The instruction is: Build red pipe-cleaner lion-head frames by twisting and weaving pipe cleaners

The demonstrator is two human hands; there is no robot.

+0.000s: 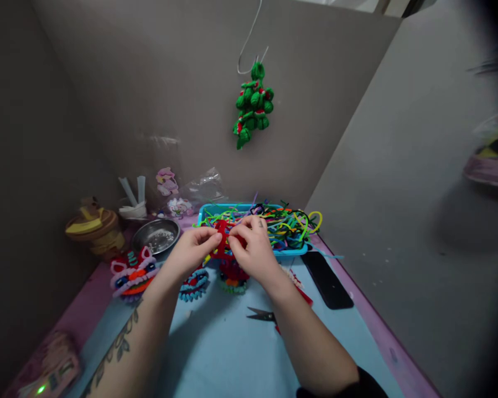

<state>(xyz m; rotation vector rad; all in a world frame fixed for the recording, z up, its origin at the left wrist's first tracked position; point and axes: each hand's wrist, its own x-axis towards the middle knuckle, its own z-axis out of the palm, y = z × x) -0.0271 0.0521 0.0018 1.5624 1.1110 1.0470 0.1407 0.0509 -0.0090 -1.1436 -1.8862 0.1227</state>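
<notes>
Left hand (193, 249) and right hand (253, 250) meet above the far edge of the blue mat (216, 354), each pinching a red fuzzy wire (222, 231) that the fingertips mostly cover, just before the blue tray (294, 252). The right forearm hides the handles of the scissors (260, 315). A mark on the right forefinger is too small to read; the print on the pink box (50, 370) at the near left corner is blurred and cut off.
</notes>
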